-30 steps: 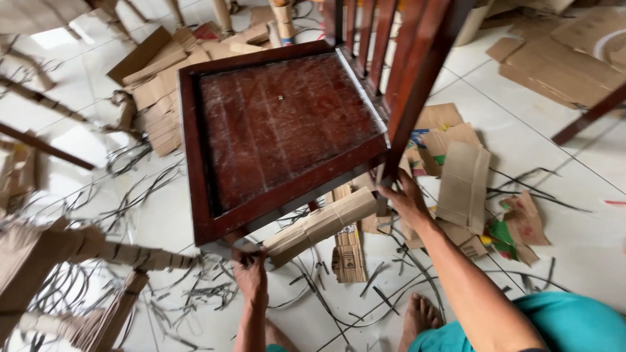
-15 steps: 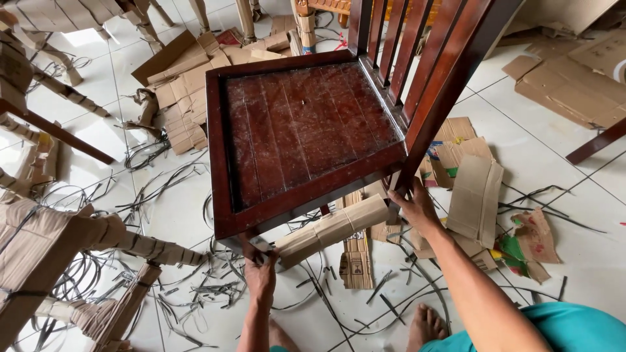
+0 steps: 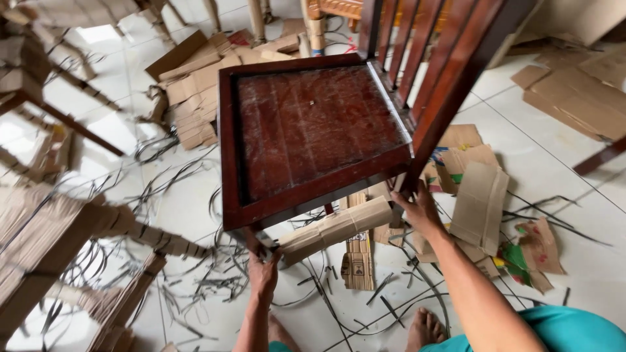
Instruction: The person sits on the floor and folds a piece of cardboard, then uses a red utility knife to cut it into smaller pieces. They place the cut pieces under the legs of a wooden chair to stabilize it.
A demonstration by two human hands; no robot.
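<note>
I had the dark red wooden chair [image 3: 313,130] in front of me, filling the upper middle of the frame, its seat tipped up toward me and its slatted back running off the upper right. My left hand [image 3: 263,272] was wrapped around the front leg at the lower left corner of the seat, fingers curled shut on it just below the frame. My right hand [image 3: 420,212] gripped the other leg beneath the right corner, closed firmly where the back post came down to meet the seat. Between the two hands a cardboard-wrapped rung [image 3: 336,228] ran across, still in its packing.

The chair looked to me like solid hardwood, so I judged it heavy and stiff, with no give anywhere, and its glossy varnish a little slick under a bare palm. The legs close up under the seat seemed the soundest places to hold; the thin back slats looked weaker and a poor grip.

Around my bare feet [image 3: 427,326] the white tiled floor [image 3: 561,182] was littered with black strapping offcuts [image 3: 195,280] and flattened cardboard pieces [image 3: 479,202], and at the left of the frame stood more furniture still wrapped in cardboard [image 3: 59,228].
</note>
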